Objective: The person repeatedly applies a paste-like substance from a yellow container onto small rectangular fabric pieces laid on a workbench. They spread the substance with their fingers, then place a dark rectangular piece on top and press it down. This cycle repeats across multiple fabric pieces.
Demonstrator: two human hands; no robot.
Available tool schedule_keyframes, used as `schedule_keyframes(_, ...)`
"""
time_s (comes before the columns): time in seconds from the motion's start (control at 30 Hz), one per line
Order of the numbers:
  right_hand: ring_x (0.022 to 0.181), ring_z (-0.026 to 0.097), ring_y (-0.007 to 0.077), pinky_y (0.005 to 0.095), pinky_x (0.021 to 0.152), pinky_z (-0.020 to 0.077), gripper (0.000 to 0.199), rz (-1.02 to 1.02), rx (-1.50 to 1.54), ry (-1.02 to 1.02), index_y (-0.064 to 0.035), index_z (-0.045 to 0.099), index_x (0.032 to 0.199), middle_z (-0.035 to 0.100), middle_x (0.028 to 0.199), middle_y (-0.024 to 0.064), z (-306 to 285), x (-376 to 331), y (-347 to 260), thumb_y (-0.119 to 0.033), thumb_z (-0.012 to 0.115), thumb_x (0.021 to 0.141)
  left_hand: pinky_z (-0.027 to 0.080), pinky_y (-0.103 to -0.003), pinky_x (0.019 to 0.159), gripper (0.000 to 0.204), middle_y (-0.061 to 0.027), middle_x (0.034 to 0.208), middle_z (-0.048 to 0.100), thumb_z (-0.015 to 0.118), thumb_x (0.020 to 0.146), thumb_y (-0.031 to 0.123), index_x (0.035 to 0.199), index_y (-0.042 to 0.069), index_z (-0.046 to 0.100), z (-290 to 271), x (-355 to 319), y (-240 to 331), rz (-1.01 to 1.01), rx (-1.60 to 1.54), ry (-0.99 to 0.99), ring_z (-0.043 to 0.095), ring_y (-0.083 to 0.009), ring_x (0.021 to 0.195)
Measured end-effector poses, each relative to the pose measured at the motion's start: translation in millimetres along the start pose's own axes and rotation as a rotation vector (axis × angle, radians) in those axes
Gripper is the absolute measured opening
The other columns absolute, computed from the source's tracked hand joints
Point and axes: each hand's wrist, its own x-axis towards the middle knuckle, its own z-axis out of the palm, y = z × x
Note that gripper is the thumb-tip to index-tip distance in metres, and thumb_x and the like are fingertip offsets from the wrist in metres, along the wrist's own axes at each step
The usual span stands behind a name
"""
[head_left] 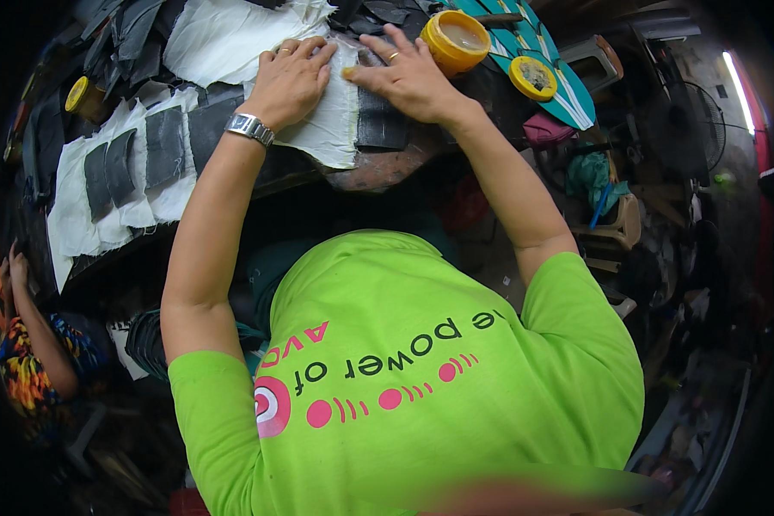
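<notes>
My left hand (288, 79), with a metal watch on its wrist, lies flat with fingers spread on a piece of white cloth (331, 129) on the worktable. My right hand (408, 77) presses down beside it, fingers spread, at the seam where the white cloth meets a dark leather-like piece (380, 125). Each hand wears a ring. Neither hand grips anything; both push on the material. The two hands are almost touching.
An open yellow pot (460, 39) and its yellow lid (533, 77) sit right of my right hand on a teal striped sheet (568, 103). More dark pieces on white cloth (138, 163) lie to the left. Another person (26, 344) sits lower left. Stools and clutter stand right.
</notes>
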Motion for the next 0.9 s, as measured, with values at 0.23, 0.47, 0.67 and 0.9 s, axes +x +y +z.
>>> schedule_keyframes(0.23, 0.154, 0.002, 0.034, 0.0664, 0.118, -0.0021, 0.048, 0.084, 0.086, -0.198, -0.0483, 0.052, 0.141, 0.02, 0.166, 0.0045, 4, -10, -13, -0.065, 0.036, 0.099, 0.037, -0.05, 0.104, 0.045, -0.003, 0.146, 0.051, 0.045, 0.101, 0.029, 0.144, 0.019, 0.051, 9, -2, -3, 0.009, 0.053, 0.058, 0.045, -0.0246, 0.134)
schedule_keyframes(0.47, 0.154, 0.004, 0.0336, 0.0671, 0.117, -0.0035, 0.048, -0.113, 0.024, -0.141, -0.0495, 0.054, 0.139, 0.025, 0.164, 0.0056, -11, -53, -52, -0.067, 0.04, 0.096, 0.037, -0.048, 0.106, 0.045, -0.0034, 0.148, 0.049, 0.043, 0.103, 0.033, 0.146, 0.021, 0.048, 9, 1, -4, 0.014, 0.06, 0.031, 0.047, -0.0248, 0.133)
schedule_keyframes(0.67, 0.154, 0.008, 0.0326, 0.0673, 0.117, 0.0006, 0.057, -0.093, -0.158, -0.099, -0.0468, 0.045, 0.146, 0.023, 0.165, 0.006, -14, -64, -72, -0.07, 0.041, 0.094, 0.042, -0.041, 0.102, 0.035, -0.0068, 0.129, 0.063, 0.062, 0.096, 0.03, 0.127, 0.016, 0.065, -34, -13, 0, -0.017, -0.234, 0.197, 0.059, -0.027, 0.117)
schedule_keyframes(0.9, 0.153, 0.01, 0.035, 0.0656, 0.118, 0.0055, 0.075, -0.089, -0.037, -0.16, -0.0389, 0.041, 0.151, 0.024, 0.164, 0.0087, -16, -63, -68, -0.075, 0.051, 0.086, 0.043, -0.038, 0.099, 0.04, -0.0072, 0.116, 0.067, 0.08, 0.078, 0.019, 0.116, 0.012, 0.07, -65, -94, 48, 0.2, -0.494, 0.014, 0.061, -0.0261, 0.109)
